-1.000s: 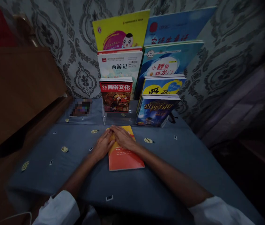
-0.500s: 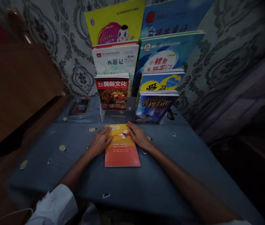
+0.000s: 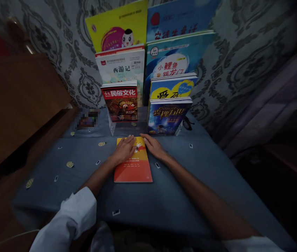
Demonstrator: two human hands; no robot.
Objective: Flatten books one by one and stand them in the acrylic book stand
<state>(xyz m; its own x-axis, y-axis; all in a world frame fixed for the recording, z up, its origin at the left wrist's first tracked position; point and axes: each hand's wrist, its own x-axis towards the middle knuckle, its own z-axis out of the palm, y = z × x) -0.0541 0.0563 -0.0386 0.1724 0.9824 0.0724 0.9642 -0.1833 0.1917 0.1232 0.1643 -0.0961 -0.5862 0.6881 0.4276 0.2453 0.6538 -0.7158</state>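
A thin book (image 3: pixel 134 171) with a yellow and orange cover lies flat on the blue patterned tablecloth (image 3: pixel 85 182). Across the upper left part of its cover rests my left hand (image 3: pixel 124 148), fingers stretched out and pointing away from me. My right hand (image 3: pixel 154 146) is laid along the book's upper right edge, its fingers extended and its fingertips near the far corner. Neither hand is wrapped around the book. Part of the yellow upper cover is hidden beneath my left hand.
Just beyond the book, a clear stand (image 3: pixel 113 129) holds several upright books, among them a red-topped book (image 3: pixel 122 105) and a dark blue book (image 3: pixel 165 117). Dark glasses (image 3: pixel 187 123) lie right of it. A blurred-out item (image 3: pixel 87 119) is at the left.
My left hand has slid from the book's left edge onto its cover. My right hand stays at the right edge. The whole view has shifted slightly.
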